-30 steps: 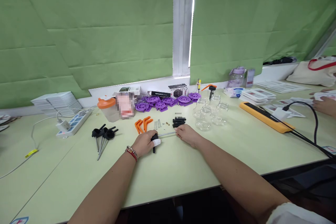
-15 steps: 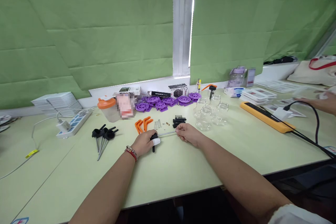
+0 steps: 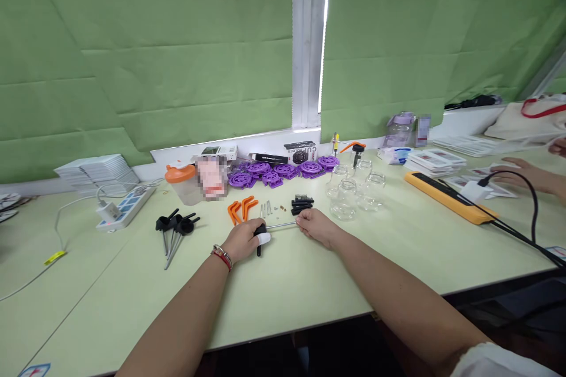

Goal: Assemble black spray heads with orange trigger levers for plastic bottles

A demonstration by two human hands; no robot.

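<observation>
1. The left hand point(image 3: 243, 242), at the lower middle of the frame, has its grip closed around a black fitting point(image 3: 260, 228); a white wrap point(image 3: 264, 239) covers the thumb and bracelets point(image 3: 221, 257) circle the wrist.
2. A thin metal rod point(image 3: 283, 225) runs from the black fitting toward the right of the frame, nearly level, just above the table point(image 3: 287, 294).
3. The right hand point(image 3: 319, 228), right of centre, has its grip pinched on the rod's far end.
4. Just above the hands lie two orange L-shaped pieces point(image 3: 251, 202), silver screws point(image 3: 268, 208), small brass-coloured bits point(image 3: 283, 209), and black plastic pieces point(image 3: 302, 206) with springs point(image 3: 303, 197) close beside them.
5. Clear glass jars point(image 3: 343, 210) stand right of centre; purple wheel-shaped parts point(image 3: 283, 171) spread across the middle, in front of a box point(image 3: 301, 154) lettered "CUP HOLDER".
6. Left of the hands, black cup-shaped parts point(image 3: 184, 227) with grey stems lie in a loose cluster; behind them stands a shaker bottle point(image 3: 184, 189) with an orange lid.
7. A white power strip point(image 3: 126, 210) lies at the left; a yellow-orange power strip point(image 3: 448, 197) slants across the right.
8. At the right edge, a co-worker's hand point(image 3: 524, 174) reaches over printed cards.
</observation>
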